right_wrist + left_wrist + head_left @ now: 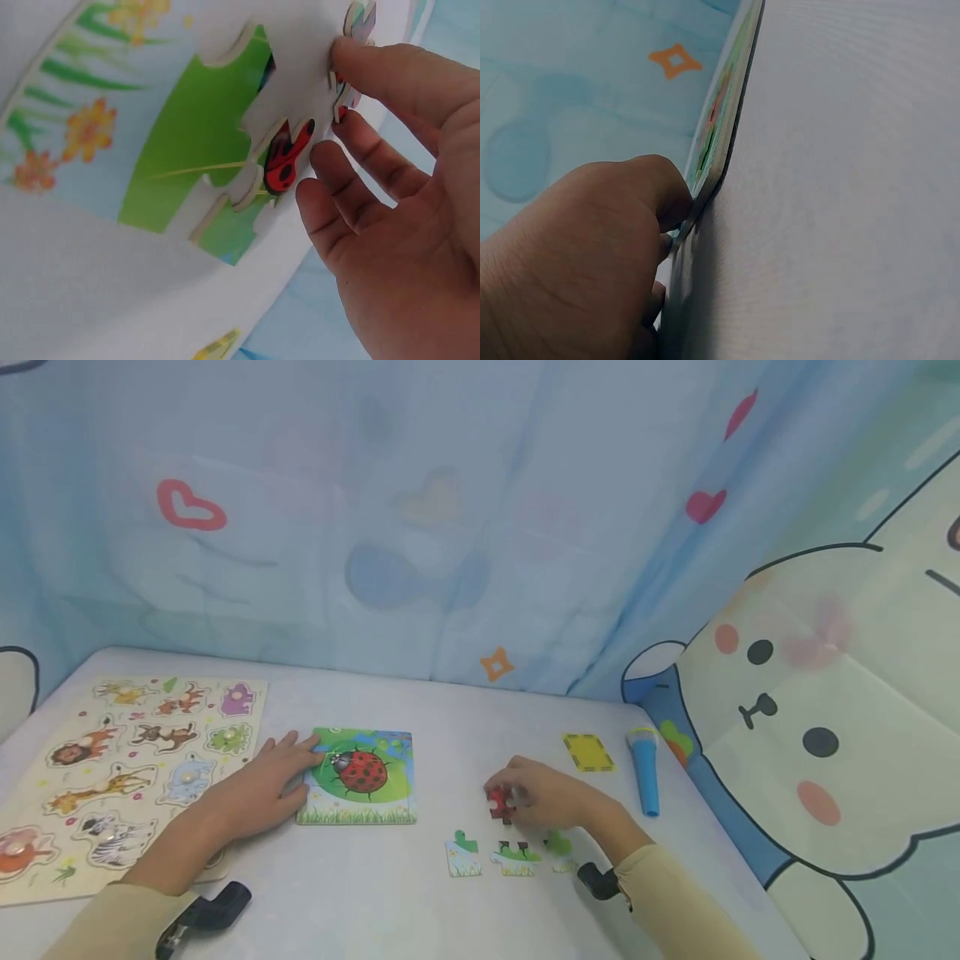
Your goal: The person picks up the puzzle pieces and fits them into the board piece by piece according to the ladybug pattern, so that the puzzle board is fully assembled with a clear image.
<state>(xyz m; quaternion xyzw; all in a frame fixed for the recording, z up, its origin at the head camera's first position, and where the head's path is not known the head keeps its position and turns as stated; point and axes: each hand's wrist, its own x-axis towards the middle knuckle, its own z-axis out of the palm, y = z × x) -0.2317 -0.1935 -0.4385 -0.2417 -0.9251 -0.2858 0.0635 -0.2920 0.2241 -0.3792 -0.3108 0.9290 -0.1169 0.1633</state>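
In the head view a square ladybug puzzle (363,777) lies flat on the white table. My left hand (266,785) rests at its left side with fingers spread, fingertips and thumb touching the edge. From the left wrist, the thumb (671,199) meets the puzzle board (724,142) near a corner; the other fingers are mostly hidden. My right hand (547,793) pinches a small red jigsaw piece (497,802) between thumb and fingers, just above the table. In the right wrist view, the hand (405,172) partly hides that piece, and a red-and-black patterned piece (281,169) shows by the fingertips.
Loose jigsaw pieces with grass and green patterns (463,856) (517,860) lie nearer me. A large animal peg board (168,827) lies at the left, partly under my left forearm. A yellow square (588,752) and a blue toy microphone (645,772) lie at the right.
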